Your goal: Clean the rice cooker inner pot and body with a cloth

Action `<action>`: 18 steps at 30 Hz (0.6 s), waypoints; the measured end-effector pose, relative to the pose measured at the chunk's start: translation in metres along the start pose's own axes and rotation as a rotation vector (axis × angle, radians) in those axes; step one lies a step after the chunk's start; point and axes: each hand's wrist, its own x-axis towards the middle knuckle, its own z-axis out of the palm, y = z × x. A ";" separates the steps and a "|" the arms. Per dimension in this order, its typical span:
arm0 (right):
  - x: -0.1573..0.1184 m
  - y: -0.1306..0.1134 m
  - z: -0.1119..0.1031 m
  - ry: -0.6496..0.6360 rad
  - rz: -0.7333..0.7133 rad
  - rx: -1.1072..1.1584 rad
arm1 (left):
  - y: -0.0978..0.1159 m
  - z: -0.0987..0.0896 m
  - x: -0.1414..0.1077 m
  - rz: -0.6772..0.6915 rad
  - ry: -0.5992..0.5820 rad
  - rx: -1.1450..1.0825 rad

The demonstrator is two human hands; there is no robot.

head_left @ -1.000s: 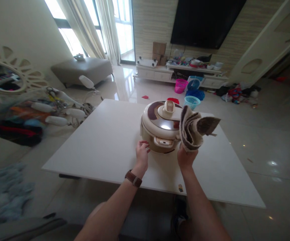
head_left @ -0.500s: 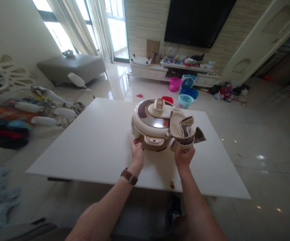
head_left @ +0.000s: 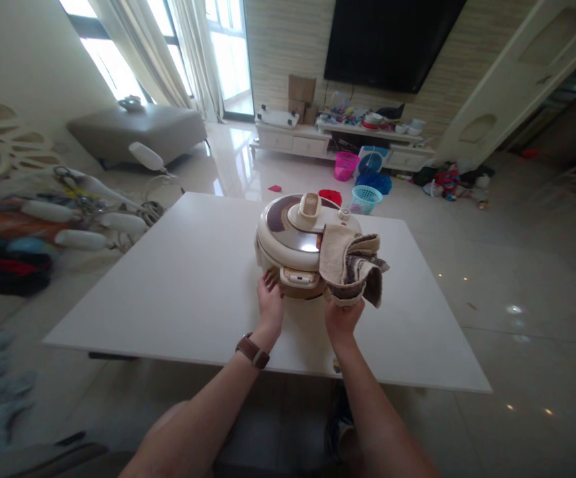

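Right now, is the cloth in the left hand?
No, the right hand holds the cloth, while the left hand is by the front of the cooker.

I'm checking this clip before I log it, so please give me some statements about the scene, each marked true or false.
1. The cooker stands on the white table. True.
2. The left hand holds the cloth. False: the right hand holds it.
3. The cooker's lid stands wide open. False: it is down on the cooker.
4. The left hand is beside the cooker. True.
5. The pink basket stands on the white table. False: it is on the floor.
6. A black screen is on the wall. True.
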 end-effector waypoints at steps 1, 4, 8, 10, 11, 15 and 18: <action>0.003 -0.001 0.000 -0.006 -0.010 0.002 | 0.000 0.000 0.000 -0.002 0.001 0.000; 0.015 0.001 -0.001 0.048 0.024 -0.020 | 0.001 0.000 -0.001 0.006 -0.007 -0.016; 0.020 0.006 -0.001 0.125 0.102 -0.042 | 0.003 0.000 -0.004 0.000 -0.021 -0.014; 0.015 0.006 0.002 0.125 0.106 -0.036 | 0.004 -0.001 -0.005 -0.016 -0.028 -0.005; 0.012 0.005 0.003 0.115 0.099 -0.033 | 0.005 -0.001 -0.005 -0.024 -0.030 -0.001; 0.003 0.002 0.005 0.081 0.071 -0.040 | 0.007 -0.002 -0.005 -0.037 -0.029 0.005; -0.004 0.001 0.004 0.054 0.058 -0.068 | 0.006 -0.003 -0.003 -0.048 -0.034 0.000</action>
